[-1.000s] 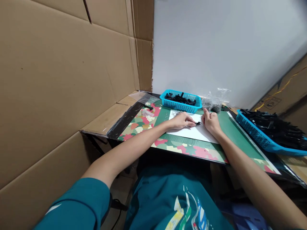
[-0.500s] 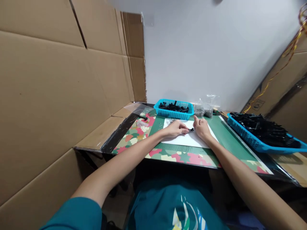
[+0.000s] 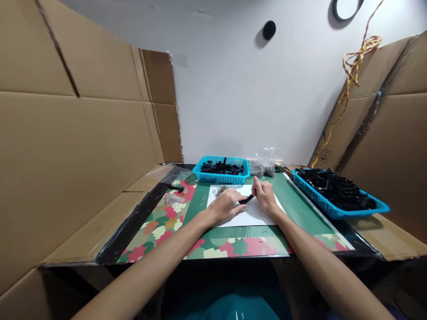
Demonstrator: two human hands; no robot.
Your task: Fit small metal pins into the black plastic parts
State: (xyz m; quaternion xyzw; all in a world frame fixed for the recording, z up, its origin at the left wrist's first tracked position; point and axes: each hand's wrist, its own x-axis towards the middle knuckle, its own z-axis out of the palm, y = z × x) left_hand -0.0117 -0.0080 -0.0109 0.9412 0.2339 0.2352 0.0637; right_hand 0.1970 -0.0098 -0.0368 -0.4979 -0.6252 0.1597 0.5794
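One slim black plastic piece (image 3: 246, 200) is pinched in the left hand (image 3: 227, 205) above the white sheet (image 3: 256, 218) on the desk (image 3: 134, 222), its far end reaching the curled right hand (image 3: 265, 195) (whether those fingers grip anything, I cannot tell). Tiny greyish bits (image 3: 220, 190) lie beyond the left hand; behind sits a blue basket (image 3: 221, 178) of black parts (image 3: 220, 168).

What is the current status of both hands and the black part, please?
Left hand gripping black part over sheet. Right hand curled at its other end, grip unclear. Small bits beyond left hand, apart from black part.
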